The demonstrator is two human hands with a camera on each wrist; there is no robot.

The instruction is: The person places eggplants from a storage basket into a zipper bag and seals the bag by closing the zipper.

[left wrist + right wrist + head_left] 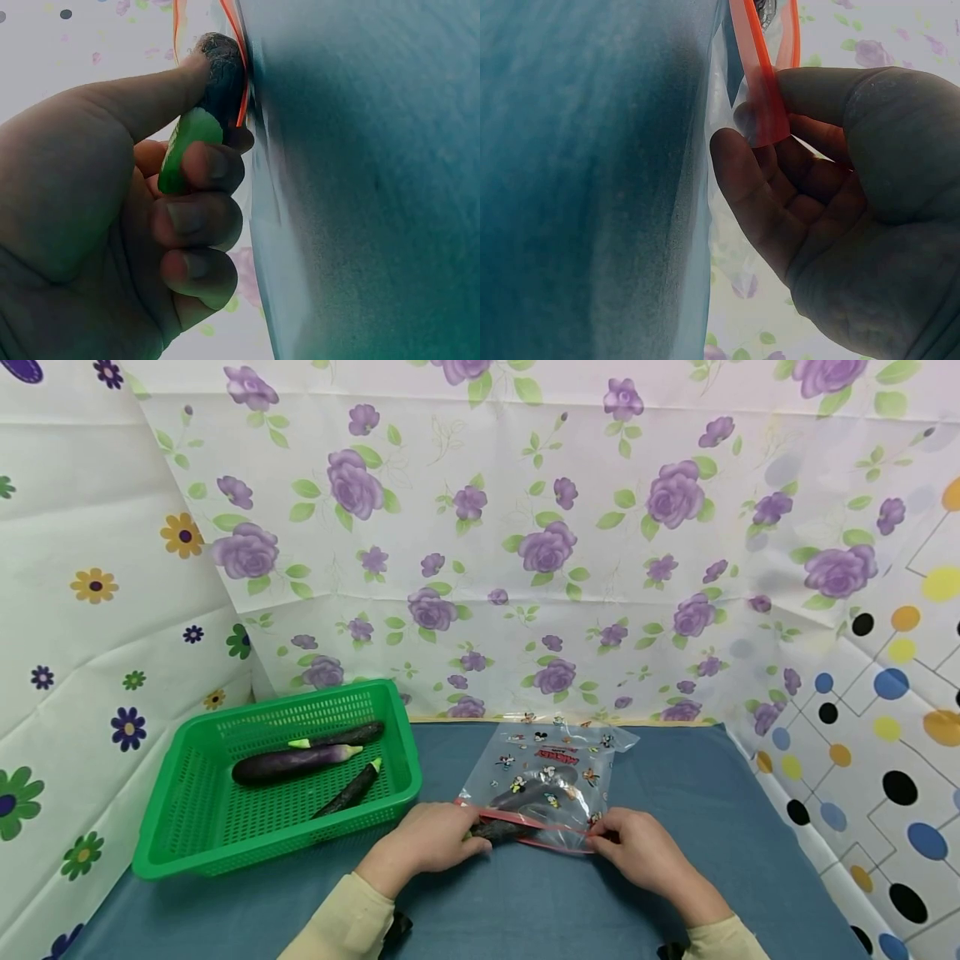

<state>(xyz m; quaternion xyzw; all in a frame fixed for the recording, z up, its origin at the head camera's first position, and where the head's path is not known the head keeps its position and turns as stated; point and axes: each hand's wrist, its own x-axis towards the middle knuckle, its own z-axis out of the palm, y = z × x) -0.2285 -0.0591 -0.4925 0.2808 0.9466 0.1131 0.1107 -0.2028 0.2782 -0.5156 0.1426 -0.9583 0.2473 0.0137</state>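
My left hand [433,839] pinches a dark, rough-skinned long vegetable with a green end [223,79] between thumb and fingers. Its far part lies in the mouth of a clear zip bag [487,768] printed with cartoon figures. At the other end of that mouth, my right hand [637,850] pinches the corner of the red zip strip [765,97] between thumb and fingers. The bag lies on the blue cloth, mouth toward me and parted. Through its film shows a long dark eggplant [536,789].
A green plastic basket [161,827] stands on the left of the blue-covered table [540,910]. In it lie a purple eggplant [288,765] and two thinner dark vegetables with green ends, one at the back [348,735]. Patterned sheets [495,543] enclose the table behind and at both sides.
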